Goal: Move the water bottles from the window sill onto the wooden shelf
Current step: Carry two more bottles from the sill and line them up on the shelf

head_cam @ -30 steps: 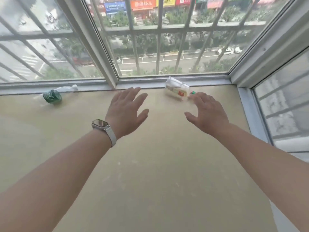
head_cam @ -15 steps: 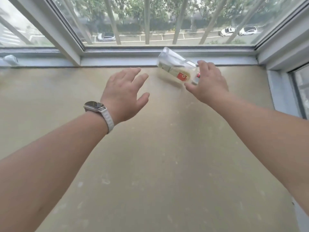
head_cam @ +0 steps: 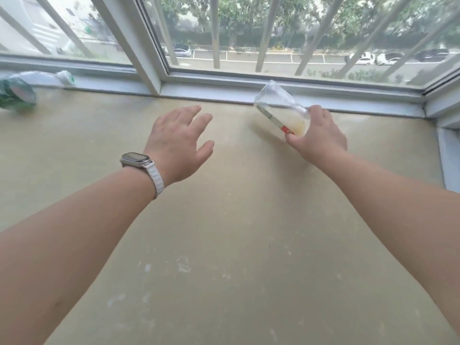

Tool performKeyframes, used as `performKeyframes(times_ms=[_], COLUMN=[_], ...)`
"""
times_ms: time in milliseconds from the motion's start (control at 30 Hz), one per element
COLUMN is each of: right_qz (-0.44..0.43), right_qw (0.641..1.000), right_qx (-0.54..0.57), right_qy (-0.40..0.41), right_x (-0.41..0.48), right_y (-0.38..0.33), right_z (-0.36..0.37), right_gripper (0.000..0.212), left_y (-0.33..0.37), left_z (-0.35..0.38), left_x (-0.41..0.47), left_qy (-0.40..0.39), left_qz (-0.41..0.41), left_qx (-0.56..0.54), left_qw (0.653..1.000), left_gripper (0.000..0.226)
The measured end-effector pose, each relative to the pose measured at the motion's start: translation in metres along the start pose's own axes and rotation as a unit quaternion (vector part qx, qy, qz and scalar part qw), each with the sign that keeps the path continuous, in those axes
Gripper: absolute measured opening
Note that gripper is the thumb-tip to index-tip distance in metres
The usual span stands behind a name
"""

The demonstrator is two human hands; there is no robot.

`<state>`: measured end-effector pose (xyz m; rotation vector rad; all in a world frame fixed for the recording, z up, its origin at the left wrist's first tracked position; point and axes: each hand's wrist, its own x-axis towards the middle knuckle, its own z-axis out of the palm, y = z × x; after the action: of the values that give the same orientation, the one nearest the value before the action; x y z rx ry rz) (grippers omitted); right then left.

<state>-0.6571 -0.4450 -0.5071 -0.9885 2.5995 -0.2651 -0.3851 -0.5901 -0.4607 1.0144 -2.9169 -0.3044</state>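
The right hand [head_cam: 321,135] is closing on the cap end of a tilted bottle [head_cam: 281,110] at the back of the sill [head_cam: 224,245], near the frame. The left hand [head_cam: 179,143] is hovering spread and empty. A second bottle [head_cam: 17,92], blurred, is lying far left. Such an end grip is probably letting the base swing, risking a slip.

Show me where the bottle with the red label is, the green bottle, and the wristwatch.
bottle with the red label [head_cam: 281,109]: head view, clear middle of its tilted body.
green bottle [head_cam: 17,92]: head view, its green end, at the far left.
wristwatch [head_cam: 135,158]: head view, the dark face.
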Motion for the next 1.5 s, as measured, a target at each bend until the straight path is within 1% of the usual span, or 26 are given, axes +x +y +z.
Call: performKeyframes(times_ms=[167, 367, 500, 700, 833, 900, 1000, 1100, 1200, 1300, 1367, 1433, 1500], right_qz=[-0.023, -0.065, -0.093, -0.124, -0.113, -0.108, -0.117, -0.108, -0.109, -0.108, -0.105, -0.108, -0.112], right_qw=[0.999, 0.997, 0.994, 0.991, 0.992, 0.993, 0.991, 0.992, 0.992, 0.992, 0.991, 0.991, 0.989], right_qx=[0.031, 0.041, 0.044, 0.036, 0.031, 0.025, 0.017, 0.013, 0.021, 0.021, 0.019, 0.017, 0.021], right_qy=[-0.008, -0.021, -0.026, -0.039, -0.045, -0.051, -0.057, -0.064, -0.066, -0.068, -0.076, -0.083, -0.092], right_x=[-0.031, -0.053, -0.062, -0.075, -0.081, -0.085, -0.089, -0.091, -0.097, -0.096, -0.094, -0.093, -0.091], right_y=[-0.046, -0.122, -0.172, -0.229, -0.245, -0.248, -0.25, -0.255, -0.26, -0.263, -0.263, -0.264, -0.262], right_z=[0.01, 0.036, 0.055, 0.086, 0.104, 0.111, 0.119, 0.128, 0.133, 0.134, 0.133, 0.133, 0.133], right_gripper=[0.057, 0.059, 0.06, 0.059, 0.059, 0.06, 0.062, 0.064, 0.064, 0.063, 0.063, 0.064, 0.068], left_y=[-0.053, -0.154, -0.219, -0.311, -0.354, -0.369, -0.394, -0.409, -0.408, -0.402, -0.395, -0.389, -0.382], left_z=[-0.017, -0.033, -0.034, -0.043, -0.045, -0.044, -0.04, -0.034, -0.029, -0.029, -0.026, -0.021, -0.018], left_x=[-0.025, -0.055, -0.071, -0.071, -0.053, -0.044, -0.037, -0.033, -0.031, -0.03, -0.031, -0.034, -0.038], left_qy=[-0.004, -0.001, -0.016, 0.003, -0.004, -0.007, -0.007, -0.011, -0.006, 0.0, -0.011, -0.015, -0.009], left_qz=[-0.047, -0.125, -0.165, -0.225, -0.242, -0.24, -0.236, -0.205, -0.199, -0.206, -0.208, -0.219, -0.232], left_qx=[-0.003, 0.013, 0.022, 0.073, 0.103, 0.117, 0.106, 0.103, 0.133, 0.152, 0.141, 0.105, 0.073], left_qw=[0.999, 0.992, 0.986, 0.972, 0.965, 0.964, 0.966, 0.973, 0.971, 0.967, 0.968, 0.97, 0.97], left_gripper=[0.053, 0.054, 0.056, 0.056, 0.053, 0.057, 0.066, 0.074, 0.073, 0.067, 0.064, 0.064, 0.065])
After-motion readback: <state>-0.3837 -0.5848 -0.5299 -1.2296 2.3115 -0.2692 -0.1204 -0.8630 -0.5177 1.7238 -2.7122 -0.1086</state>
